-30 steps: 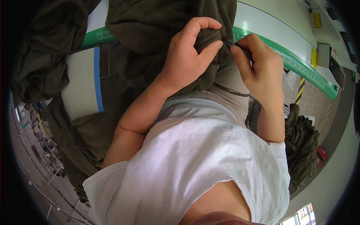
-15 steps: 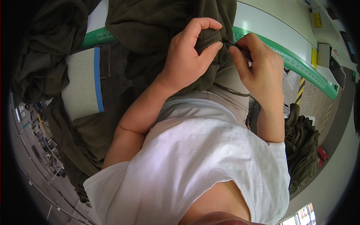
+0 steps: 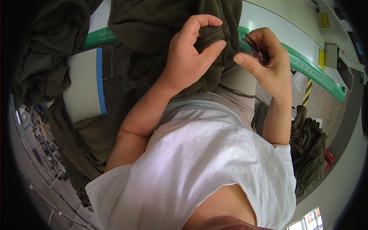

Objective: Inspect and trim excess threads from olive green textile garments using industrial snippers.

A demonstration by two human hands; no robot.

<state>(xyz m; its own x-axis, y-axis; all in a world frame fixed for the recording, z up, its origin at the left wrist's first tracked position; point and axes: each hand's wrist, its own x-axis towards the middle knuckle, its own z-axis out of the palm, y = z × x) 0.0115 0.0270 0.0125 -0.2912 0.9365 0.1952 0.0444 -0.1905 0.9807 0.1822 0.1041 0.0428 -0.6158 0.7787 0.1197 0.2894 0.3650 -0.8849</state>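
right hand (image 3: pixel 268 65) drew off fabric; pinches dark tool (image 3: pixel 256 49) | left hand (image 3: pixel 191 53) pinches olive fabric (image 3: pixel 161 23)

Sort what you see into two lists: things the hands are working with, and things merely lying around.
In use:
- left hand, pinching a fold of the dark olive fabric garment
- right hand, holding a small dark metal tool, perhaps snips

Lying about:
- heap of olive fabric at the right
- green-edged white worktable
- blue-striped grey pad

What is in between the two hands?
In the head view, a fold of dark olive cloth, pinched by the left hand, sits between it and the right hand.
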